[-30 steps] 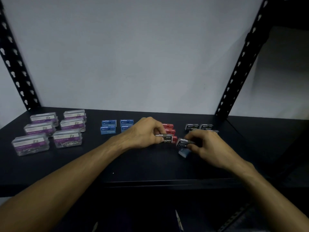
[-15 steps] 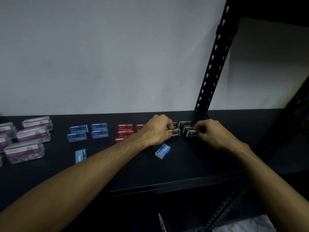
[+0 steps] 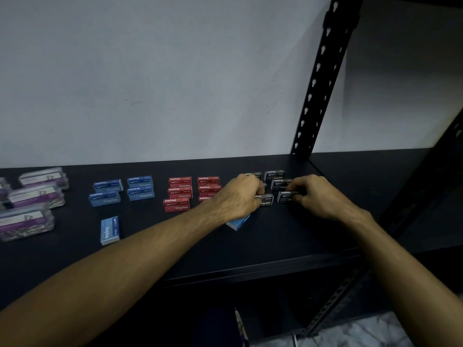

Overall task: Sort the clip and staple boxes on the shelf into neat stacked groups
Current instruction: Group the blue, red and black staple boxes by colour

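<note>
Staple boxes lie on the black shelf [image 3: 275,246] in colour groups: blue boxes [image 3: 122,190] left of centre, red boxes [image 3: 190,191] in the middle, black boxes [image 3: 276,180] at the right, near the upright post [image 3: 318,78]. Clear clip boxes [image 3: 32,199] stand at the far left. The left hand [image 3: 240,196] pinches one black staple box [image 3: 266,201] with curled fingers; the right hand [image 3: 313,194] grips a second black box [image 3: 284,197] just beside it. Judged step: seating both boxes at the front of the black group. Two loose blue boxes remain ungrouped, one [image 3: 109,230] near the front at left, one [image 3: 238,222] partly under the left wrist. The next move likely calls for squaring both black boxes, releasing them, then collecting the loose blue ones
</note>
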